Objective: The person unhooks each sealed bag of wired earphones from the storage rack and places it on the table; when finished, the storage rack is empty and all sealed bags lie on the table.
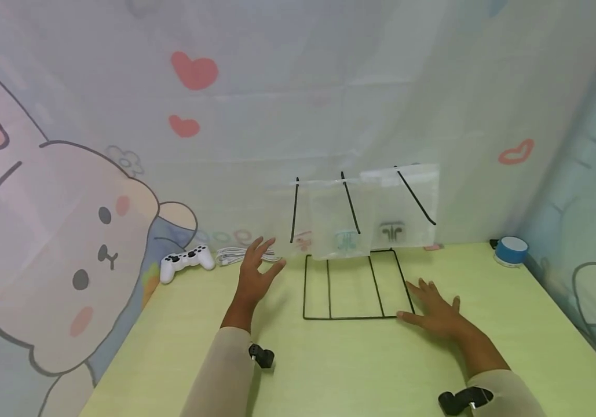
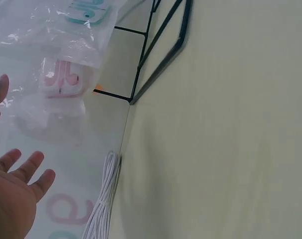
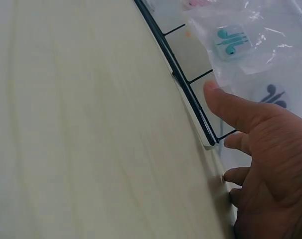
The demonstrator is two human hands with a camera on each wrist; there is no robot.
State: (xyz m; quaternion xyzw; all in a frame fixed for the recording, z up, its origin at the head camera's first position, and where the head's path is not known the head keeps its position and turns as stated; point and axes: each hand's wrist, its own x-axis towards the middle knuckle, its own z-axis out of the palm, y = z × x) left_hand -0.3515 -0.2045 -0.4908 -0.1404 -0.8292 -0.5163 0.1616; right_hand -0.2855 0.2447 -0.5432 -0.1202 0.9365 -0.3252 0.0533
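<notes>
A black wire rack (image 1: 344, 318) stands on the table against the back cloth, with three prongs slanting out. Clear plastic bags hang from it. One holds pink earphones (image 2: 62, 79), the middle one teal earphones (image 1: 346, 240), and the right one black earphones (image 1: 392, 232). My left hand (image 1: 256, 278), fingers spread and holding nothing, hovers left of the rack near a coiled white cable (image 1: 235, 255). At the rack's front right corner is my right hand (image 1: 435, 313), its fingers extended and the thumb tip right by the base wire.
A white game controller (image 1: 187, 262) lies at the back left, beside the cable. Toward the back right sits a blue tape roll (image 1: 511, 251). Behind the right bag's lower edge is a small pink item (image 1: 433, 247). A printed cloth (image 1: 298, 87) hangs along the table's back edge.
</notes>
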